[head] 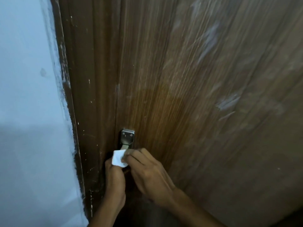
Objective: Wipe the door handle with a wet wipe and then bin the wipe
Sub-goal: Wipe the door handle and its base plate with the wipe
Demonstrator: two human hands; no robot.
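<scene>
The wipe (118, 158), a small white folded pad, sits low on the door (188, 95), just below the metal plate (127, 136) of the handle (126, 146). It covers the part of the handle that runs down from the plate, so only a short silver stub shows between plate and wipe. The right hand (147, 174) comes in from the lower right and pinches the wipe's right edge between thumb and fingertips, its fingers curled toward the handle. The left hand (114, 181) rises from below, its fingers closed up under the wipe's lower edge and touching it; it seems to grip the handle beneath the wipe, but that part is hidden and dark, so I cannot tell for sure. The two hands lie close together, nearly touching below the wipe.

The plate is upright, with two screw heads near its top. The door around it is brown wood grain with pale scuffs and smears toward the upper right. Left of the handle runs the darker brown frame (82, 95), flecked with white paint spots. Beyond the frame stands a pale blue wall (27, 79), its painted edge ragged where it meets the wood. The whole view is somewhat blurred.
</scene>
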